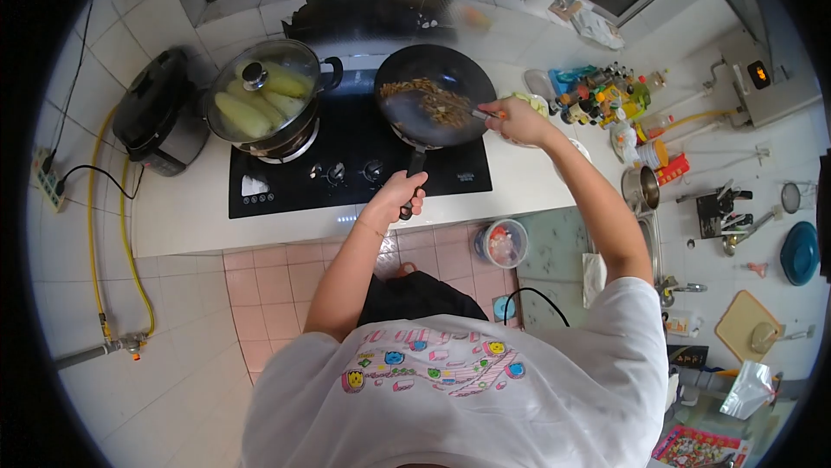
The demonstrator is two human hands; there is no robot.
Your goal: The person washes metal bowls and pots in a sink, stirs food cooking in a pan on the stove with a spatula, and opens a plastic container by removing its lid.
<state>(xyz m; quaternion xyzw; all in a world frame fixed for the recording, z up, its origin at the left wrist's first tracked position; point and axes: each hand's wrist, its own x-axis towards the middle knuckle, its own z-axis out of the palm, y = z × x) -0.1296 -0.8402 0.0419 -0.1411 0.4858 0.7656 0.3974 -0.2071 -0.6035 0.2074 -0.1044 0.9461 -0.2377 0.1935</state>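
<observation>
My left hand (396,197) is closed around the black handle of a dark frying pan (400,129), which sits on the right burner. Browned strips of food (441,104) lie across the pan's middle, with faint steam over them. My right hand (519,120) is at the pan's right rim, its fingers wrapped round what looks like a spatula (479,113). A short metal shaft shows over the pan; the spatula's head is hard to make out among the food. On the left burner stands a glass-lidded pot (264,91) with corn cobs inside.
A black electric cooker (160,113) stands left of the black glass hob (346,182). Bottles and jars (606,96) crowd the counter's right side, with a small saucepan (640,187) nearer me. Below, a bin (502,245) stands on pink tiles. A yellow hose (93,234) runs down the left wall.
</observation>
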